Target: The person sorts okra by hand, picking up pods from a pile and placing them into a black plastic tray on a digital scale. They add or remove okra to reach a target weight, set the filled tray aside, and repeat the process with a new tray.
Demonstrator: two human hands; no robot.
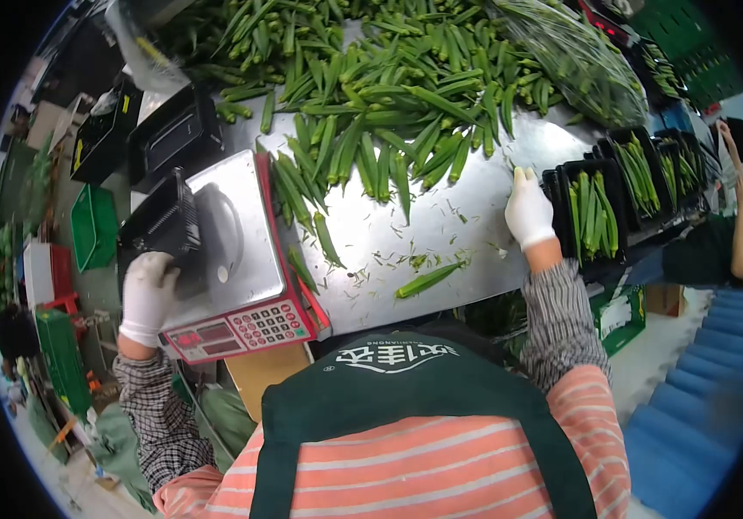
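My left hand [148,298], in a white glove, has its fingers curled at the near edge of a black tray [162,216], which stands tilted at the left side of the weighing scale [255,229]. To the right, my gloved right hand [529,210] is over the metal table [466,216], fingers pressed together with nothing visible in them. It is just left of a black tray filled with okra [593,212]. A large pile of loose okra [371,104] covers the far part of the table. One okra pod [427,280] lies near the front edge.
More black trays [172,138] stand at the far left, beyond a green crate [93,227]. Filled trays [639,173] line the right side. A clear plastic bag [574,65] lies over okra at the back right. Another person's arm [739,216] shows at the far right.
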